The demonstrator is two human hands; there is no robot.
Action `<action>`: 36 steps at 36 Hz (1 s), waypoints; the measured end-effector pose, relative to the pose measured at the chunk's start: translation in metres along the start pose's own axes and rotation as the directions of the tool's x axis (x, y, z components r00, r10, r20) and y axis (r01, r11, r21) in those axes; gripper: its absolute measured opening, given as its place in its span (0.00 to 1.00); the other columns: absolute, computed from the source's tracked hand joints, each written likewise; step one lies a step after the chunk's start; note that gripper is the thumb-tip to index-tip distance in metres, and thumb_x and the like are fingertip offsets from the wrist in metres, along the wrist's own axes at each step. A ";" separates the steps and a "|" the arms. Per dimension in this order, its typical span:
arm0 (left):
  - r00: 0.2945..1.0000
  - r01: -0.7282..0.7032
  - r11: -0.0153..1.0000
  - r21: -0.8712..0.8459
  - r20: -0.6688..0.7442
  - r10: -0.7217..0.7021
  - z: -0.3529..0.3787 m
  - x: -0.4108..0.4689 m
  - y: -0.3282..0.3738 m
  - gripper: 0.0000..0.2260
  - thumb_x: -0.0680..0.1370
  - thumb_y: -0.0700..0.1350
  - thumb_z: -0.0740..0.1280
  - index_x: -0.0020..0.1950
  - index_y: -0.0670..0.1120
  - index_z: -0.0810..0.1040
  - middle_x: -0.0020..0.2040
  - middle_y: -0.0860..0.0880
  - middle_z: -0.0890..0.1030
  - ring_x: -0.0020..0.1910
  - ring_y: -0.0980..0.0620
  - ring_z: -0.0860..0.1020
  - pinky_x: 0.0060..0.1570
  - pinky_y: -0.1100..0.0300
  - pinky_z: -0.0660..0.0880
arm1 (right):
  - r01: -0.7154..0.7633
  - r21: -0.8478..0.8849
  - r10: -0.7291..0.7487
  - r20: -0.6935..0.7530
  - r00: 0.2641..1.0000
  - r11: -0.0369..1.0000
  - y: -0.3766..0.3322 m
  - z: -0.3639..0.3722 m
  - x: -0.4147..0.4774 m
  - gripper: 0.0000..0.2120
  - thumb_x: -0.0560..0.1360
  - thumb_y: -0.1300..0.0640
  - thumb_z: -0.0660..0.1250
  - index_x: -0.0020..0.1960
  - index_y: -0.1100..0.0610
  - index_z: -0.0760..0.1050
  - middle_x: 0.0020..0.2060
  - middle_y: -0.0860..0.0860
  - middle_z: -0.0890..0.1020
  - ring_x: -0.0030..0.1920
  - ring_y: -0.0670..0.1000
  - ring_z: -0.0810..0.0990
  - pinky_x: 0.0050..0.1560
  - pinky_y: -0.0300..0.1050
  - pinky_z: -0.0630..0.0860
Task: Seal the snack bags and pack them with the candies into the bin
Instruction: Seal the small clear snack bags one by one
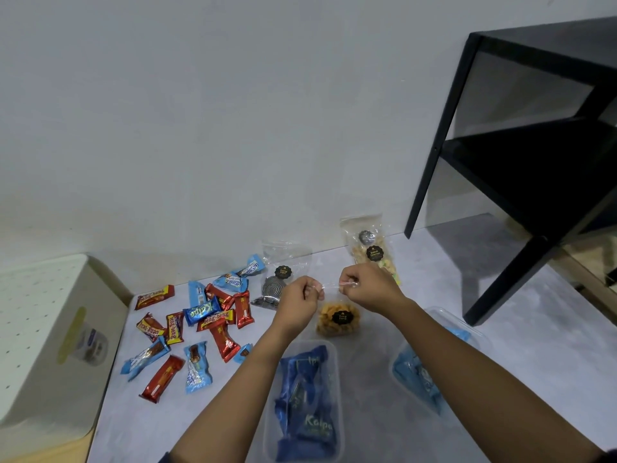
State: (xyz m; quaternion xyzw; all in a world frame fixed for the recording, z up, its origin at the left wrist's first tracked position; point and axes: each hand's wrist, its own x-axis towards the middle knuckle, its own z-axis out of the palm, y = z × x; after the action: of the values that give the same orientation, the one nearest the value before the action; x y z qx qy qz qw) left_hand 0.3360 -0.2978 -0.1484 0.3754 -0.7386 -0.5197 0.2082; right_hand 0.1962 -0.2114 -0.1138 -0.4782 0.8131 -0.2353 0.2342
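Left hand (298,297) and right hand (365,286) both pinch the clear top of the yellow-cracker snack bag (338,318); candy bars (197,324) at nine o'clock.

Both forearms reach forward; the left hand (298,297) and right hand (365,286) sit close together, each with fingertips pinched.

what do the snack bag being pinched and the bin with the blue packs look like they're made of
Snack bag: thin clear glossy plastic film, it seems; the yellow snacks show through and its top crinkles between both hands. Bin: clear, stiffer-looking plastic, slightly frosted; the blue packs show through its walls.
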 end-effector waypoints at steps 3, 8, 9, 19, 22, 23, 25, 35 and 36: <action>1.000 0.005 1.000 -0.013 0.002 -0.005 -0.001 0.000 -0.001 0.10 0.78 0.35 0.58 0.42 0.46 0.73 0.38 0.50 0.78 0.42 0.52 0.77 0.43 0.71 0.72 | 0.003 0.019 -0.004 0.017 1.000 1.000 0.001 0.000 -0.001 0.05 0.71 0.57 0.65 0.41 0.51 0.79 0.39 0.47 0.82 0.43 0.51 0.79 0.44 0.42 0.74; 1.000 0.017 0.999 -0.034 0.003 -0.017 -0.001 -0.003 0.000 0.09 0.78 0.34 0.58 0.43 0.46 0.73 0.38 0.50 0.77 0.42 0.53 0.77 0.45 0.67 0.73 | -0.010 0.067 0.008 0.024 1.000 0.998 0.002 0.001 -0.003 0.05 0.71 0.54 0.67 0.41 0.52 0.81 0.40 0.46 0.84 0.44 0.49 0.79 0.48 0.44 0.76; 1.000 0.017 0.999 -0.037 0.001 -0.017 -0.001 -0.003 0.000 0.09 0.78 0.34 0.58 0.43 0.46 0.73 0.38 0.50 0.77 0.42 0.52 0.77 0.44 0.67 0.73 | -0.011 0.074 0.009 0.026 1.000 0.997 0.002 0.001 -0.003 0.05 0.71 0.54 0.67 0.41 0.52 0.81 0.40 0.46 0.84 0.44 0.49 0.80 0.48 0.44 0.76; 1.000 -0.006 0.999 -0.049 -0.001 0.006 0.001 -0.007 0.003 0.13 0.78 0.33 0.57 0.40 0.49 0.72 0.37 0.50 0.76 0.40 0.56 0.76 0.38 0.76 0.71 | -0.011 0.066 0.009 0.031 0.999 0.998 0.001 0.002 -0.006 0.05 0.72 0.55 0.65 0.39 0.51 0.79 0.38 0.46 0.82 0.44 0.50 0.79 0.48 0.43 0.70; 1.000 -0.001 0.999 -0.050 -0.002 0.001 0.000 -0.006 0.001 0.12 0.78 0.33 0.57 0.40 0.48 0.72 0.38 0.50 0.77 0.41 0.53 0.76 0.39 0.74 0.72 | -0.018 0.091 0.016 0.023 1.000 0.996 0.002 0.002 -0.007 0.04 0.70 0.52 0.67 0.40 0.50 0.80 0.39 0.44 0.82 0.46 0.49 0.79 0.53 0.46 0.72; 1.000 -0.003 0.999 -0.046 0.000 0.003 -0.001 -0.006 0.000 0.12 0.78 0.33 0.58 0.40 0.48 0.73 0.38 0.50 0.77 0.41 0.53 0.76 0.39 0.74 0.72 | -0.015 0.106 0.013 0.022 1.000 0.994 0.001 0.002 -0.008 0.04 0.70 0.51 0.68 0.40 0.50 0.80 0.39 0.43 0.82 0.46 0.48 0.79 0.55 0.48 0.71; 1.000 -0.008 0.999 -0.043 0.004 0.008 -0.001 -0.006 0.000 0.13 0.78 0.32 0.58 0.40 0.49 0.73 0.37 0.50 0.77 0.40 0.54 0.77 0.39 0.74 0.72 | -0.001 0.127 -0.002 0.021 1.000 0.992 -0.001 0.002 -0.009 0.04 0.71 0.50 0.69 0.40 0.49 0.79 0.41 0.44 0.82 0.47 0.48 0.79 0.57 0.50 0.71; 0.999 0.002 1.000 -0.027 0.033 -0.001 0.002 -0.005 -0.002 0.08 0.77 0.32 0.60 0.43 0.43 0.75 0.37 0.49 0.79 0.39 0.56 0.77 0.42 0.75 0.73 | 0.032 -0.034 -0.033 -0.028 0.999 0.999 -0.007 0.005 -0.007 0.06 0.73 0.57 0.63 0.43 0.50 0.79 0.39 0.44 0.79 0.48 0.51 0.77 0.60 0.49 0.60; 1.000 0.007 0.999 -0.034 0.028 -0.006 0.001 -0.005 -0.003 0.07 0.78 0.33 0.60 0.44 0.41 0.75 0.37 0.49 0.79 0.39 0.57 0.77 0.41 0.76 0.73 | 0.032 -0.035 -0.033 -0.024 0.999 0.999 -0.008 0.004 -0.007 0.06 0.73 0.56 0.63 0.44 0.51 0.79 0.40 0.45 0.81 0.49 0.51 0.77 0.60 0.49 0.60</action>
State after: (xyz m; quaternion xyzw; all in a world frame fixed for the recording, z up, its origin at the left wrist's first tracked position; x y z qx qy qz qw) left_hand 0.3392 -0.2938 -0.1509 0.3671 -0.7312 -0.5381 0.2025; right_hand 0.2069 -0.2091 -0.1113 -0.4925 0.8120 -0.2309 0.2118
